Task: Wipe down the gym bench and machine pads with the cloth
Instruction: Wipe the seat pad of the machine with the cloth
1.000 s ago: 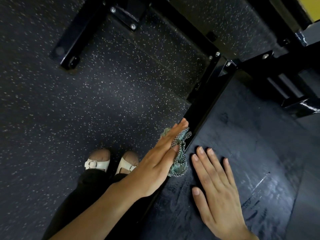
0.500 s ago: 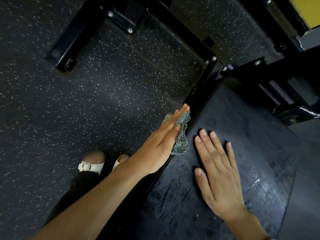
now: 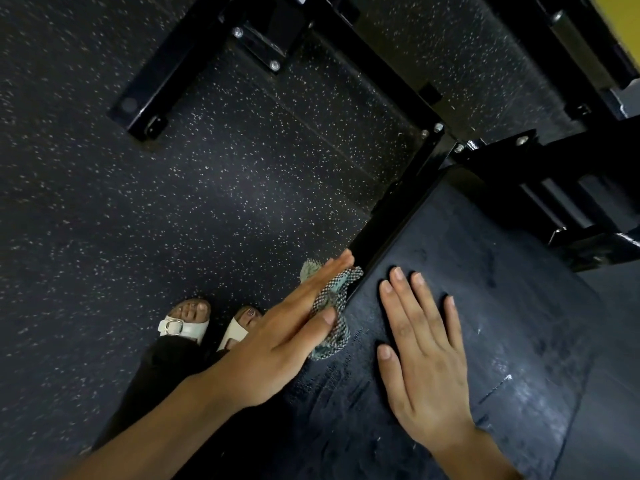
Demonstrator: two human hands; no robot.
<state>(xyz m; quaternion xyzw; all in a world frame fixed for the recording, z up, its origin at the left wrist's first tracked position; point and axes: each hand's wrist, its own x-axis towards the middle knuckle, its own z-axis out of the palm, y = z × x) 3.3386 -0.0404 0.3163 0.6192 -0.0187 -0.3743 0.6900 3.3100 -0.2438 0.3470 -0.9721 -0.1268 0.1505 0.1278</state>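
Observation:
A black padded bench seat [image 3: 491, 306] fills the lower right, its surface streaked and shiny in places. My left hand [image 3: 287, 327] lies flat with straight fingers against the pad's left side edge, pressing a green and white checked cloth [image 3: 332, 306] onto it. Part of the cloth is hidden under my palm. My right hand [image 3: 422, 348] rests flat on top of the pad, fingers spread, just right of the cloth.
Black steel frame bars [image 3: 398, 91] with bolts run across the speckled rubber floor [image 3: 138, 220] beyond the pad. More black machine frame [image 3: 571, 202] stands at the upper right. My feet in white sandals [image 3: 183, 327] stand left of the bench.
My left hand slid the cloth forward along the pad's side edge, then drew it back a little. My right hand stayed flat on the pad.

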